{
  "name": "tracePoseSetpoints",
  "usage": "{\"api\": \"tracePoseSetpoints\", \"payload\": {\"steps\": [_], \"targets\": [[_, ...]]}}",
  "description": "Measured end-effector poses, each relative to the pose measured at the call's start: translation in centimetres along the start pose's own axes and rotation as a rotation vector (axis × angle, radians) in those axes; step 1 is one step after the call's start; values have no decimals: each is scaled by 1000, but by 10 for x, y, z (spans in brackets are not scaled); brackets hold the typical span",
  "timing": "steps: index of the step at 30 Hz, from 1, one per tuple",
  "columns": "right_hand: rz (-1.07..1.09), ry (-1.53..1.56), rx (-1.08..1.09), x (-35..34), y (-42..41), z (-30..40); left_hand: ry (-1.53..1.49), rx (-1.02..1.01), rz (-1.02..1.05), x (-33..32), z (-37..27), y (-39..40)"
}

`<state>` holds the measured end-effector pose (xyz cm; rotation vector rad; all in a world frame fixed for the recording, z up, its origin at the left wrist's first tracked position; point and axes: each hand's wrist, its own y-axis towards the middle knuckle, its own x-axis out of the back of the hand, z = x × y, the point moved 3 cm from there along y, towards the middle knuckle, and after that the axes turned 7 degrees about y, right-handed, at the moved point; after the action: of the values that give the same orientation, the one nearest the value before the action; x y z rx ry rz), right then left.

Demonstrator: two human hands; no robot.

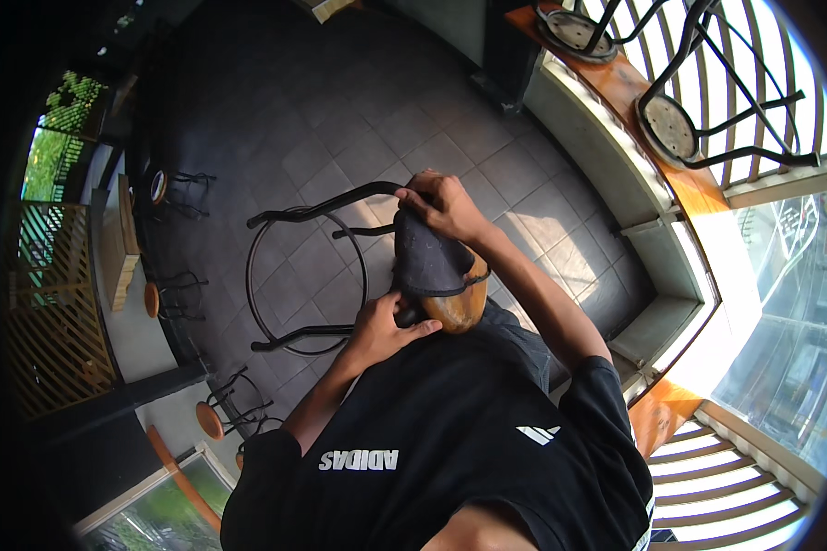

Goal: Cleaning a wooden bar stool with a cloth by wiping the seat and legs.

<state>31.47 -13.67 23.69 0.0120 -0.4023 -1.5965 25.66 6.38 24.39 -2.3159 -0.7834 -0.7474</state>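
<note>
A stool with black metal legs (pixel 379 189) and a ring-shaped metal footrest (pixel 251 289) is tilted on its side in front of my torso, legs pointing left. Its round wooden seat (pixel 458 310) faces right, close to my shirt. Dark fabric (pixel 429 251) with a stitched edge and a thin loop of cord covers part of the seat. My right hand (pixel 444 206) grips the far end of the seat and fabric, by a leg. At the near end my left hand (pixel 386 327) holds the seat by another leg, thumb along the wood.
Upturned stools (pixel 668 131) rest on a wooden counter (pixel 613 82) along the window at right. More stools (pixel 210 420) stand by the left wall, near a wooden ledge (pixel 120 248). Dark tiles (pixel 331 138) cover the floor, with a sunlit patch at right.
</note>
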Motion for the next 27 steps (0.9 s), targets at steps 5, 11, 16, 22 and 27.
{"api": "tracePoseSetpoints", "payload": {"steps": [5,11,16,22,27], "targets": [[-820,118,-245,-19,-51,-41,-36,82,-29,5,4,-1],[-452,125,-65,-29,-92,-52,-67,0,-87,6,4,-4],[-207,188,-52,-36,-92,-15,-5,0,-20,4,-1,2],[-165,198,73,-23,-24,25,-176,-253,-238,-12,-5,-1],[-371,187,-294,-2,1,-73,12,-107,-130,-4,-11,-5]]}}
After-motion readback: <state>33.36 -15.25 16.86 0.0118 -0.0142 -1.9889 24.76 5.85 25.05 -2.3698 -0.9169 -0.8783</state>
